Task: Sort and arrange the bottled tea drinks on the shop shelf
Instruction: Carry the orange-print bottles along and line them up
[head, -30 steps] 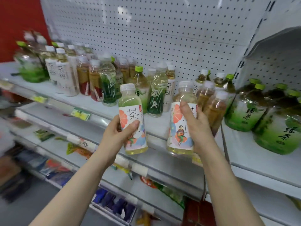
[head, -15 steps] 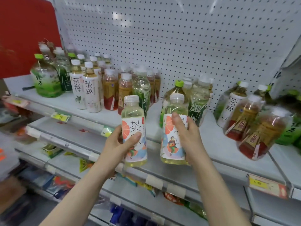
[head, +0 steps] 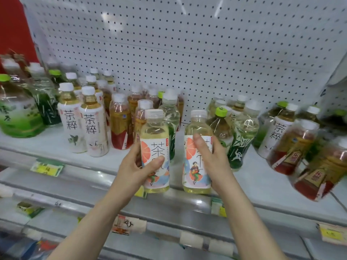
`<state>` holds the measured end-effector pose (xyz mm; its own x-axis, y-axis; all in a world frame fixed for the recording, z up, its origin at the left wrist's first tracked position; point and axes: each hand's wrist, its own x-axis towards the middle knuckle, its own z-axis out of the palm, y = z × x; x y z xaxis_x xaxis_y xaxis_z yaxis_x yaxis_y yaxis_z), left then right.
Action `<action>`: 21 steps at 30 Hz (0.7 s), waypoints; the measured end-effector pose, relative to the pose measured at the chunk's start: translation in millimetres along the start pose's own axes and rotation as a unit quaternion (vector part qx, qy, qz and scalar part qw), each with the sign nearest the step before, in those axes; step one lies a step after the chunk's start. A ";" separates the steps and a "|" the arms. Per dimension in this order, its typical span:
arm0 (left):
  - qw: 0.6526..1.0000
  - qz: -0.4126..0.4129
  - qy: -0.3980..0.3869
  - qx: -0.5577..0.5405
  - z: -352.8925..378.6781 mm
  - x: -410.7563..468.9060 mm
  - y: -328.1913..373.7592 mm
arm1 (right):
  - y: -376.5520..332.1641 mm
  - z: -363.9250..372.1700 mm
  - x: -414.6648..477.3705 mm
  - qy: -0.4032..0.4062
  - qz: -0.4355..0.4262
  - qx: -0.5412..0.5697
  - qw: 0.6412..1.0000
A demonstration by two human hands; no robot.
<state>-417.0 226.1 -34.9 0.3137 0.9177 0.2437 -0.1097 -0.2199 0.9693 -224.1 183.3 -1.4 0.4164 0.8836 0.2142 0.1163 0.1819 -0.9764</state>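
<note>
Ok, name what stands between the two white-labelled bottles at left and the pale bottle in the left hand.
Head view: amber tea bottles with red labels stand there, between the white-labelled pair and the pale yellow bottle gripped by the left hand.

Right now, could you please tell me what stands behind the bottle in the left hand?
Behind the held bottle in the left hand stand a green-labelled bottle and an amber bottle; their lower parts are mostly covered.

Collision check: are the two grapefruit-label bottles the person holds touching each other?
Apart. The head view shows a clear gap, top to bottom, between the left bottle, gripped by the left hand, and the right bottle, gripped by the right hand.
</note>
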 end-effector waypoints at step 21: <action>0.988 0.004 -0.151 -0.043 -13.2 15.7 -15.4 | 1.5 -19.6 -50.8 0.245 -0.047 0.030 0.968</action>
<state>-422.9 248.3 -46.4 0.5783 0.7723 0.2627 -0.1897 -0.1859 0.9641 -227.4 130.2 -13.3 0.7858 0.5543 0.2745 0.1272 0.2896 -0.9487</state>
